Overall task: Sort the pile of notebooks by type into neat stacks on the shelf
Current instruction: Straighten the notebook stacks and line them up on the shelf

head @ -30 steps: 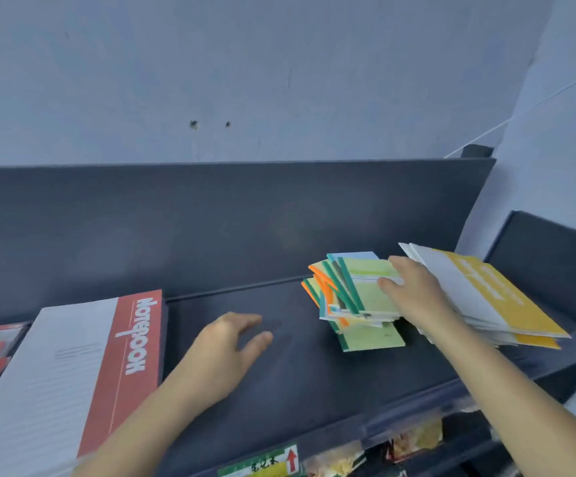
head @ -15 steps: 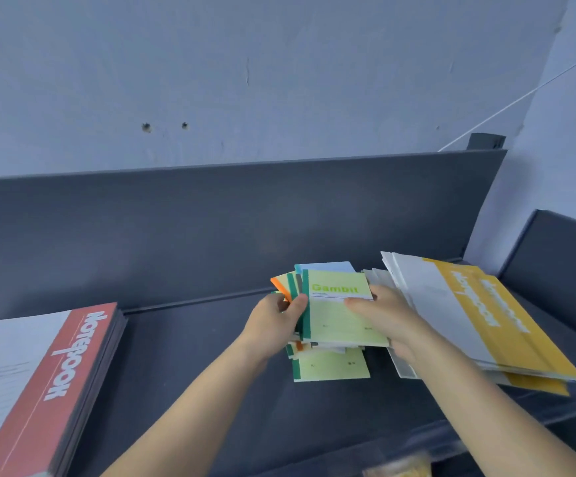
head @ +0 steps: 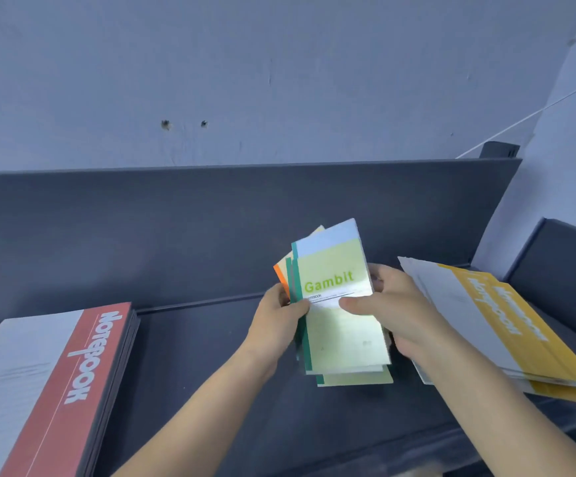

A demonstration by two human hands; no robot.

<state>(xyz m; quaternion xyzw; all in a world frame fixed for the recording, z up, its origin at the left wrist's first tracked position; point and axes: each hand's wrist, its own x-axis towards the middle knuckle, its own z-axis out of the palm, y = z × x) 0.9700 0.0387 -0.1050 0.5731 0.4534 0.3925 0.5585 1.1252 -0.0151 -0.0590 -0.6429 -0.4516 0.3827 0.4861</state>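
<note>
A bundle of small notebooks, the top one pale green with "Gambit" printed on it, is tilted up above the dark shelf. My left hand grips its left edge, thumb on the cover. My right hand grips the right edge, thumb across the front. One pale green notebook lies flat under the bundle. A neat stack of large red-and-grey notebooks lies at the left. A looser stack of large yellow-and-grey notebooks lies at the right.
The shelf has a tall dark back panel and a second dark panel at the far right. A pale wall rises behind. Bare shelf surface shows between the red stack and my hands.
My left hand came over from the shelf's middle and took the bundle's left edge. Both hands have since raised the small notebooks and tipped them more upright.
</note>
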